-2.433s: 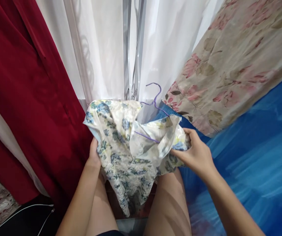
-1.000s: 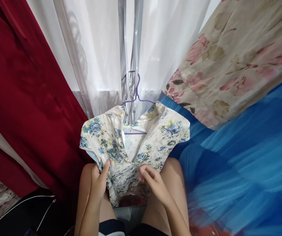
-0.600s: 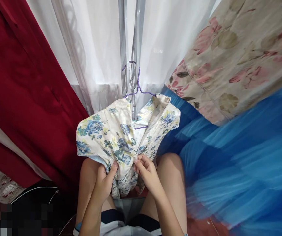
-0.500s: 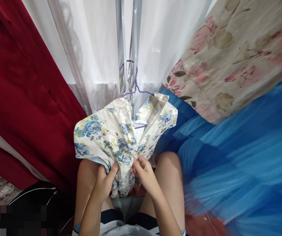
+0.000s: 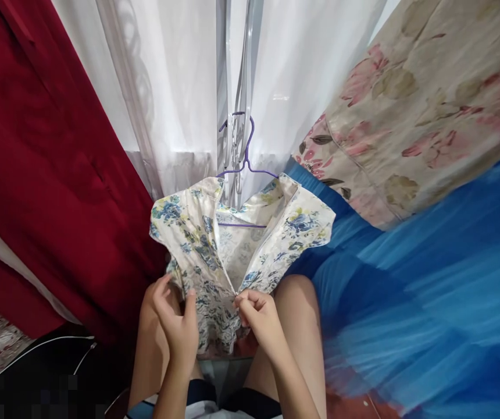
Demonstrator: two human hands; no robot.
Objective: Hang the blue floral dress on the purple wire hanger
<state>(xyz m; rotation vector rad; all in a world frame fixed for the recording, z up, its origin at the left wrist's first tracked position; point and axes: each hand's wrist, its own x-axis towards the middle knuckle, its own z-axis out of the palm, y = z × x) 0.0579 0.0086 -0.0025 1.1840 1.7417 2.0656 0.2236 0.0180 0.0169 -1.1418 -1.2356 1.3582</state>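
A white dress with blue flowers (image 5: 215, 250) hangs on a purple wire hanger (image 5: 246, 166), spread out over my knees. My right hand (image 5: 259, 317) pinches the cloth at the bottom of the neck opening. My left hand (image 5: 175, 323) has its fingers on the dress front at the left side, thumb and fingers loosely spread against the fabric. The hanger's hook sits against a metal window frame (image 5: 232, 87) behind sheer white curtains.
A dark red curtain (image 5: 45, 163) hangs at the left. A flowered beige cloth (image 5: 415, 105) lies at the upper right over blue netting (image 5: 428, 291). A dark object with a white cable (image 5: 53, 361) sits at the lower left.
The dress front, bunched between both hands half a second ago, is now spread flat and open at the neck. My left hand has loosened and shifted left; my right hand keeps its pinch.
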